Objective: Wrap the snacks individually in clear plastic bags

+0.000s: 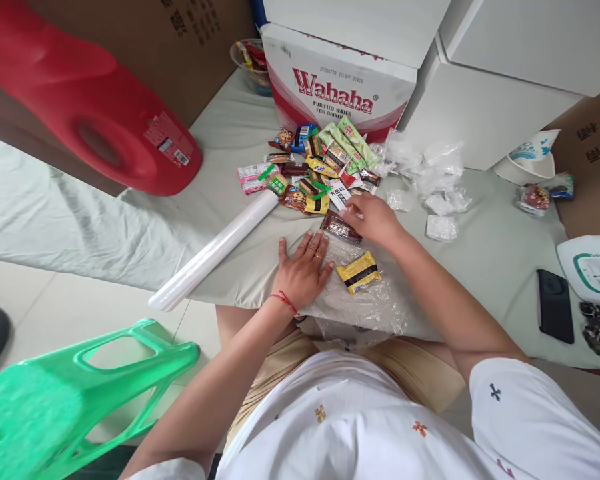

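My left hand (303,268) lies flat with spread fingers at the left edge of a clear plastic film sheet (393,300). A red string bracelet circles that wrist. My right hand (375,221) is closed at the right end of a brown wrapped snack (337,227), which lies at the sheet's far edge; its fingertips are partly hidden. Nearer to me, a yellow snack packet (359,272) with a black band rests on the film. Just beyond my hands is a heap of small wrapped snacks (323,167) in several colours. To the left lies a plastic film roll (215,252), set slantwise.
Behind the heap stands a Wahaba-style water carton (340,87). Crumpled clear wrapped pieces (430,167) lie right of it. A red jug (105,113) stands left, and a green stool (45,393) is below. A phone (555,305) and keys (599,327) lie far right.
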A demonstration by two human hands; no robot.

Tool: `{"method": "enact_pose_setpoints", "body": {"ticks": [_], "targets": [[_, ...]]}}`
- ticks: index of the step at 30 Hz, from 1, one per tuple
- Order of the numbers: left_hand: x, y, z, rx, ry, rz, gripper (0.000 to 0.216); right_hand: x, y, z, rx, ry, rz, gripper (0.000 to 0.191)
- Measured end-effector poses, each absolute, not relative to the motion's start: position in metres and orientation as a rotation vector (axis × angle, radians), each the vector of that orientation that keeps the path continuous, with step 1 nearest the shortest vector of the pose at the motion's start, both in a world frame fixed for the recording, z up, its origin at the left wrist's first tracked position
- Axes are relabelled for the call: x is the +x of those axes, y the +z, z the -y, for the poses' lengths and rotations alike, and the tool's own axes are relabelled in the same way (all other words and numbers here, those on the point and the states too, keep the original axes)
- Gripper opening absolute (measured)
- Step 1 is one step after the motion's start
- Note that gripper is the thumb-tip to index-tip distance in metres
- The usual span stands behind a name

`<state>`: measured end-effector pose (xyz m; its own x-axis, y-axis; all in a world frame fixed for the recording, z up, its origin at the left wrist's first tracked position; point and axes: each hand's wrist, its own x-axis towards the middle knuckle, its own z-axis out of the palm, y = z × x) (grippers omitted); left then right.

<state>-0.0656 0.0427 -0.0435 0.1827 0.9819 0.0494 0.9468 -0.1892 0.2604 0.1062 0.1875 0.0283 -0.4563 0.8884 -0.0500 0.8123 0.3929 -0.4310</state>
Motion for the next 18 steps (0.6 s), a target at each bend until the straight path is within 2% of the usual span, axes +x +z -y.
{"method": "enact_pose_setpoints", "body": {"ticks": [3,5,10,14,18], "targets": [[-0.066,-0.044,-0.043,2.271,0.297,-1.885,0.064,0.054,0.022,-0.194,-1.728,0.417,2.465,0.075],[-0.066,-0.044,-0.043,2.262,0.291,-1.885,0.064,0.028,0.017,-0.197,-1.772,0.360,2.440,0.080],[-0.065,-0.042,-0.043,2.252,0.294,-1.873,0.063,0.021,0.005,-0.219,-1.765,0.410,2.469,0.057],[-0.065,-0.042,-0.043,2.250,0.313,-1.872,0.064,0.059,0.004,-0.234,-1.561,0.624,2.539,0.043],[-0.065,-0.042,-0.043,2.247,0.322,-1.868,0.064,0.111,0.024,-0.224,-1.334,0.890,2.585,0.027]]}}
